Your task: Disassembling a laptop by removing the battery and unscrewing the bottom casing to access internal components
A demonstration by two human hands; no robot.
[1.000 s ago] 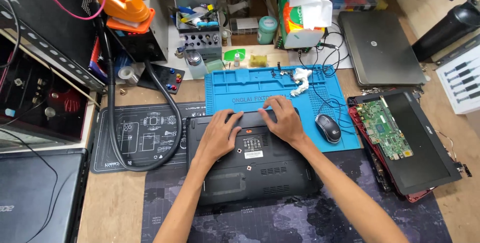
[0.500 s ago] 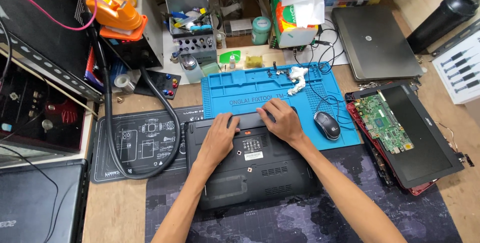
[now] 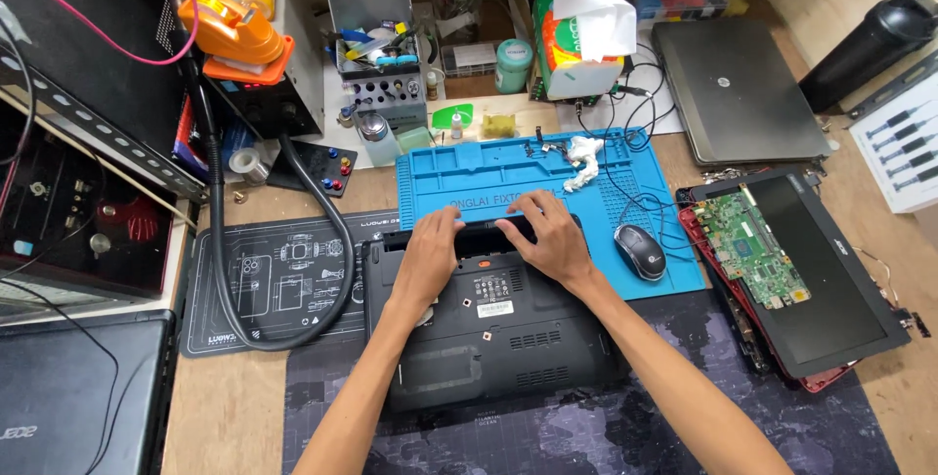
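Head view: black laptop (image 3: 493, 338) lies upside down on table, half on blue repair mat (image 3: 459, 167). Left hand (image 3: 430, 255) and right hand (image 3: 547, 238) press flat, fingers spread, at its battery bay edge. Bottom cover still on; disassembly looks barely started.

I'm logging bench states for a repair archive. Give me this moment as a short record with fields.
Setting: cluttered wooden workbench
Left hand: fingers on far edge of the black laptop, which lies underside up
Right hand: on the same edge, beside the left
Under laptop's far end: blue mat
Right of hands: black mouse
Far right: opened laptop with green circuit board
Left: black hose
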